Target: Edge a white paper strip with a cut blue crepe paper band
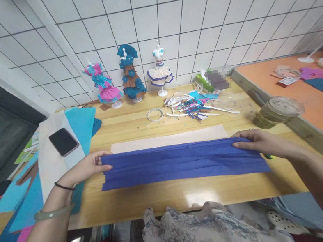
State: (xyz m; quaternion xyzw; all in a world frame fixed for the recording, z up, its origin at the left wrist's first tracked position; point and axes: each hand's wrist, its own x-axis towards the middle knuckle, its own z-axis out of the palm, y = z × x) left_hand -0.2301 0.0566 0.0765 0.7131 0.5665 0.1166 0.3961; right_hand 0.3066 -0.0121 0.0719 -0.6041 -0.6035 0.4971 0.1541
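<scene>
A long strip of dark blue crepe paper (175, 164) stretches across the front of the wooden table, with creases running along its length. My left hand (94, 165) pinches its upper left corner between thumb and fingers. At the other end, my right hand (251, 142) grips the upper right corner the same way. Behind the blue strip lies a pale cream strip (167, 140), partly covered by it. Something small with green and yellow on it shows just under my right hand, mostly hidden.
Three paper-dressed mini mannequins (131, 76) stand along the tiled wall. Paper scraps (193, 105) and a roll of clear tape (154, 115) lie mid-table. A phone (64, 141) rests on paper sheets at left. A lidded plastic cup (278, 110) stands right, beside an orange-topped table (300, 113).
</scene>
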